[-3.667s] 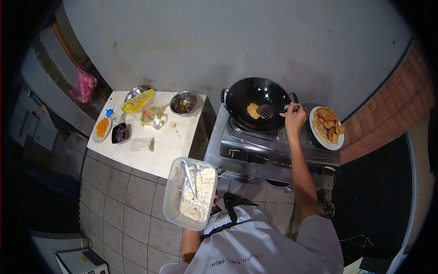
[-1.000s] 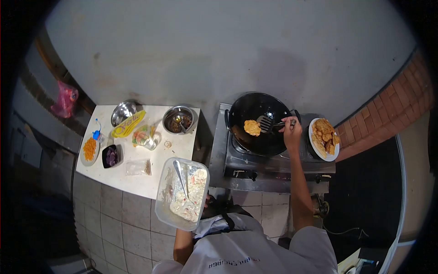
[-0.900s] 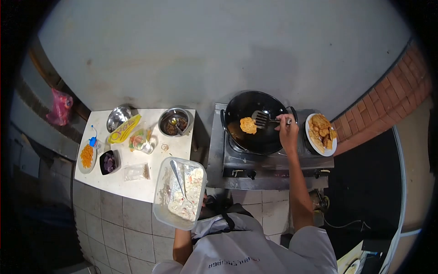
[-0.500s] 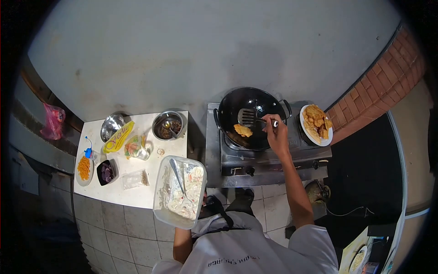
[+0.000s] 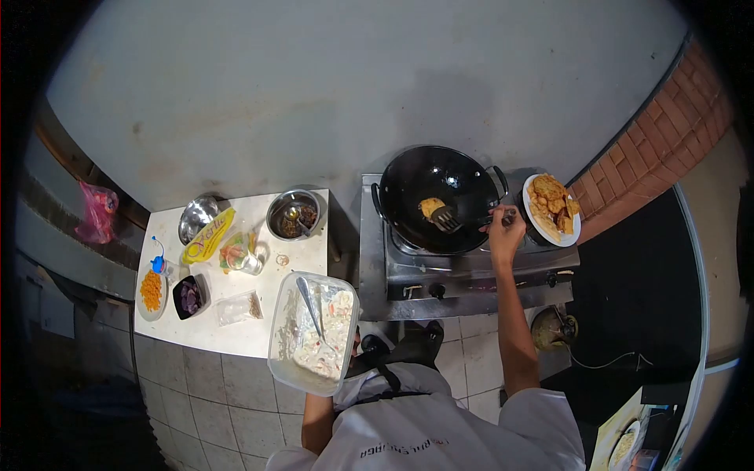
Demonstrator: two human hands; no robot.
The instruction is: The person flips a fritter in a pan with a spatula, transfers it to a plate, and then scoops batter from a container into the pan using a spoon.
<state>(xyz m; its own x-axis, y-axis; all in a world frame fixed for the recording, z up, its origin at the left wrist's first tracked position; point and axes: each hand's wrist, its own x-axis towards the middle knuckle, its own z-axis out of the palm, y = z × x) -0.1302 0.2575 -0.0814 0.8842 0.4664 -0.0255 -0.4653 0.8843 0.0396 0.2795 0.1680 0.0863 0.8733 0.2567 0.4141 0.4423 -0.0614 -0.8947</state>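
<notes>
My right hand (image 5: 503,228) grips the handle of a slotted spatula (image 5: 445,218) whose blade touches a golden fritter (image 5: 430,207) inside the black wok (image 5: 471,177) on the gas stove (image 5: 463,271). A clear plastic container (image 5: 284,345) of pale batter with a spoon (image 5: 309,297) in it is held at my chest. My left hand is under the container and mostly hidden; only the forearm (image 5: 317,420) shows. A white plate (image 5: 571,233) of fried fritters (image 5: 548,203) sits at the stove's right.
A white table (image 5: 243,322) on the left holds two metal bowls (image 5: 294,213), a yellow packet (image 5: 206,235), a plate of orange bits (image 5: 151,290), a dark bowl (image 5: 188,297) and a small plastic bag (image 5: 234,307). A brick wall (image 5: 667,133) rises at the right.
The spatula swung from the wok's far side back onto the fritter, and my right hand moved right. The fritter shifted slightly within the wok. The container stayed held.
</notes>
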